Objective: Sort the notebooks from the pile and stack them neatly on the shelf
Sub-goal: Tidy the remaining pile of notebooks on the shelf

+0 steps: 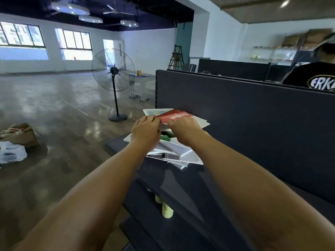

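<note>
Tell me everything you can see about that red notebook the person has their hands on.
The red notebook has a thin, glossy-looking cover printed with the white word "NoteBook", upside down from this view, and a paler band at its far end. It lies roughly flat atop a few pale notebooks at the far end of the dark shelf, close to the dark back panel. The left hand touches its near left corner; the right hand covers its near edge. The messy pile sits nearer.
</note>
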Tool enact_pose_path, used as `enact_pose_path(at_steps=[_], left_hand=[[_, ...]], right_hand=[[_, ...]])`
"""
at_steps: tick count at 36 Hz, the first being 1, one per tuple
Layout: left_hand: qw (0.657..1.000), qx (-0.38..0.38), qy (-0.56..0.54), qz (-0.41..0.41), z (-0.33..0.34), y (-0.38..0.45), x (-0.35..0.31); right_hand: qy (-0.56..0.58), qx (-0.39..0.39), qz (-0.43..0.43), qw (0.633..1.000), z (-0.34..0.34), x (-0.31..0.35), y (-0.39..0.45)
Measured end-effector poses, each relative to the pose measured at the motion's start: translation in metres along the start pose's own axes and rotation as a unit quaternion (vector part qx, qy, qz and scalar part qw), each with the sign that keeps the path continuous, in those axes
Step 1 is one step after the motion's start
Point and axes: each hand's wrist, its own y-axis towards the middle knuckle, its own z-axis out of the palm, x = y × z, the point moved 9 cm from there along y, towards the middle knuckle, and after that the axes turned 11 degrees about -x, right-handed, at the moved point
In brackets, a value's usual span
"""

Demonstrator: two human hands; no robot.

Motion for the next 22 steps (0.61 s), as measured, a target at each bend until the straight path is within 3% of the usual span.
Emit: enact_pose_path(at_steps=[10,17,22], left_hand=[[0.999,0.022,0.000,0.030,-0.012,-0.007,-0.019],[0.993,0.096,0.002,0.073,0.002,-0.021,-0.042],[0.995,0.063,-0.017,0.082,-0.009,-0.031,-0.061]], right_hand=[[0.005,-0.011,0.012,1.000,0.002,-0.020,-0.057],[0.017,-0.009,0.007,1.000,-0.008,-0.016,-0.096],[-0.018,-0.039,0.042,0.998,-0.016,-0.021,-0.110]])
